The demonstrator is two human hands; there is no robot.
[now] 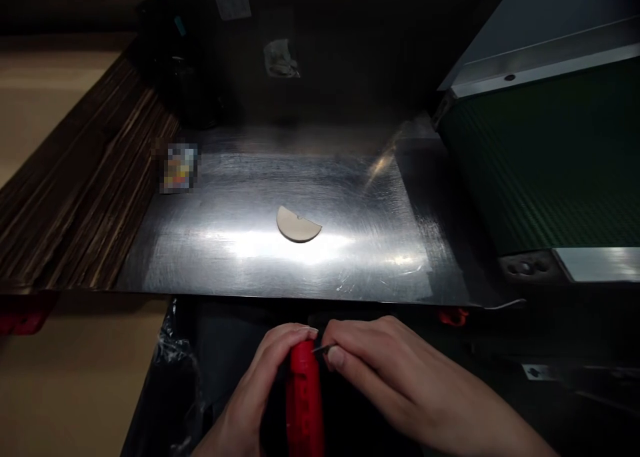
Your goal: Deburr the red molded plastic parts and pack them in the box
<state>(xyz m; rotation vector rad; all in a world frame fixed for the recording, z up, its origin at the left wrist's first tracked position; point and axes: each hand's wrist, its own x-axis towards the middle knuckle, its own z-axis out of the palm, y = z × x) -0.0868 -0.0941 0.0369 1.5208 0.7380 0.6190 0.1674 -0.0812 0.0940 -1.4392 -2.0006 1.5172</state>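
While pinching, I'd brace both.
Six o'clock: left grip (263, 370) curls round long red plastic object (305, 403); right grip (385, 357) pinches thin dark rod (323, 349).

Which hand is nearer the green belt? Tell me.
Right. The right hand is left of the green belt, lower in view; the left hand is farther left, at the red tool.

Red object (306, 403) cropped, dark sliver (321, 349) mostly covered
The bottom edge cuts the red object; the right hand (380, 363) hides most of the dark sliver. Pixels mask a coloured item (179, 168), the label (233, 3) is unreadable, and belt (565, 157) and cardboard (75, 197) run past the right and left edges.
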